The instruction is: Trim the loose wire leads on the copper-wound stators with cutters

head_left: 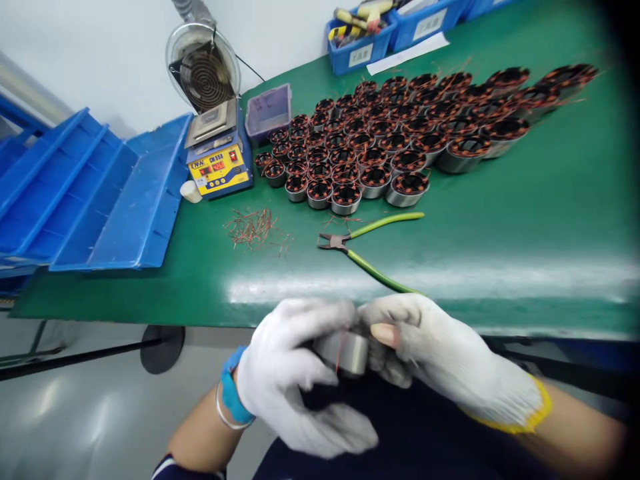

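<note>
Just in front of the table's edge, a silvery motor stator [350, 353] with a thin copper wire across its side is between my gloved hands. My left hand [300, 373] has its fingers over and against the stator's left part, with the thumb apart below. At the stator's right end, my right hand [410, 337] is closed, its bare thumb tip showing through the glove. The stator's end faces are hidden, and motion blurs the fingertips. Diagonal cutters [340, 241] with green handles lie spread on the table beyond my hands.
Many stators [345, 157] with copper windings stand in rows on the green table [525, 233]. Copper wire clippings [251, 228] lie left of the cutters. Behind are a yellow-blue soldering pot [220, 167], a purple bin [269, 110] and a tool bin [360, 53]. Blue trays [135, 200] stand left.
</note>
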Demonstrator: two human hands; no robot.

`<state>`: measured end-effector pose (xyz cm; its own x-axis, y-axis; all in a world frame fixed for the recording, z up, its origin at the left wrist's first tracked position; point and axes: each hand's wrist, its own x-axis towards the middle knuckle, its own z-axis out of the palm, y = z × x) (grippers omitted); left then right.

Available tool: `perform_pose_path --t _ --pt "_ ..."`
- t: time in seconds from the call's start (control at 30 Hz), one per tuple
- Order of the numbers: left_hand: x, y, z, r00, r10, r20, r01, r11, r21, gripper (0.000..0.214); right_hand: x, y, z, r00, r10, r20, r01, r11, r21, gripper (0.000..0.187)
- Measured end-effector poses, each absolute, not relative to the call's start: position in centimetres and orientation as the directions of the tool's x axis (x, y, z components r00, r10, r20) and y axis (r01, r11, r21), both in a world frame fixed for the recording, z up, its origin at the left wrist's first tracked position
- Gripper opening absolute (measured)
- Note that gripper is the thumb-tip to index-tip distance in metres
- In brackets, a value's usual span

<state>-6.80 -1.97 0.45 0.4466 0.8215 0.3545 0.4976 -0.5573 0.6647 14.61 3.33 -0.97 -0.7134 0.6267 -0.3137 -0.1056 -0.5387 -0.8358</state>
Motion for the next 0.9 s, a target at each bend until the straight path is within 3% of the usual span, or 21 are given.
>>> perform_pose_path --t 0.07,0.1,0.13,0.17,0.2,0.23,0.3,0.33,0.4,0.47,0.57,0.67,0.77,0.83,0.9 --pt "-6.4 -2.4 0.1 0.233 0.82 0.523 0.408 -0.571 0.713 0.042 15.0 3.3 -0.7 -0.7 0.67 -0.249 -0.071 -0.412 -0.909 0.059" --pt "-6.2 -2.4 0.0 0.093 0.849 0.52 0.345 -0.518 0.783 0.041 15.1 3.3 -0.4 -0.683 0.705 -0.188 -0.031 -0.285 -0.958 0.056" --pt "-6.0 -2.2 -0.1 0.004 0.911 0.412 0.261 -0.399 0.879 0.042 15.3 3.4 -0.1 -0.666 0.738 -0.108 0.021 -0.127 -0.992 0.052" --pt "-5.8 -1.8 0.0 0.015 0.979 0.202 0.159 -0.202 0.966 0.046 15.5 3.5 0.3 -0.651 0.759 -0.017 0.072 0.04 -0.997 0.048" --pt "-5.8 -1.3 0.1 0.143 0.988 -0.064 0.08 0.053 0.995 0.052 15.6 3.7 0.6 -0.643 0.763 0.066 0.118 0.185 -0.976 0.044" --pt "-5.7 -0.8 0.3 0.329 0.899 -0.288 0.052 0.288 0.956 0.058 15.7 3.8 0.9 -0.64 0.757 0.127 0.153 0.287 -0.946 0.041" --pt "-5.8 -0.2 0.6 0.589 0.649 -0.482 0.1 0.533 0.84 0.058 15.9 3.8 1.0 -0.647 0.749 0.146 0.193 0.346 -0.918 0.039" --pt "-5.8 -0.1 0.8 0.616 0.62 -0.486 0.107 0.546 0.831 0.054 15.9 3.7 0.9 -0.653 0.751 0.099 0.202 0.299 -0.933 0.039" --pt "-5.9 -0.3 1.0 0.527 0.769 -0.363 0.074 0.383 0.921 0.048 15.8 3.2 0.1 -0.666 0.742 -0.073 0.172 0.057 -0.983 0.043" --pt "-6.0 -0.8 1.1 0.438 0.896 -0.072 0.137 0.012 0.99 0.049 15.5 2.5 -0.8 -0.69 0.681 -0.247 0.063 -0.284 -0.957 0.052" --pt "-6.2 -1.4 1.2 0.532 0.798 0.284 0.23 -0.459 0.858 0.026 14.9 1.8 -1.8 -0.712 0.611 -0.346 -0.111 -0.585 -0.804 0.063" --pt "-6.4 -1.7 0.8 0.554 0.717 0.424 0.227 -0.62 0.752 0.035 14.9 1.9 -1.5 -0.716 0.627 -0.306 -0.11 -0.534 -0.838 0.064" --pt "-6.2 -1.2 -0.1 0.489 0.762 0.424 0.445 -0.636 0.63 0.038 15.4 2.7 -0.6 -0.671 0.729 -0.132 0.022 -0.159 -0.987 0.061" --pt "-5.9 -0.5 -0.5 0.498 0.79 0.357 0.546 -0.606 0.579 0.034 15.6 3.1 -0.3 -0.646 0.762 -0.045 0.094 0.021 -0.995 0.058" --pt "-5.6 0.3 -0.3 0.534 0.764 0.362 0.564 -0.641 0.521 0.022 15.3 2.8 -0.5 -0.648 0.754 -0.11 0.051 -0.101 -0.994 0.058"
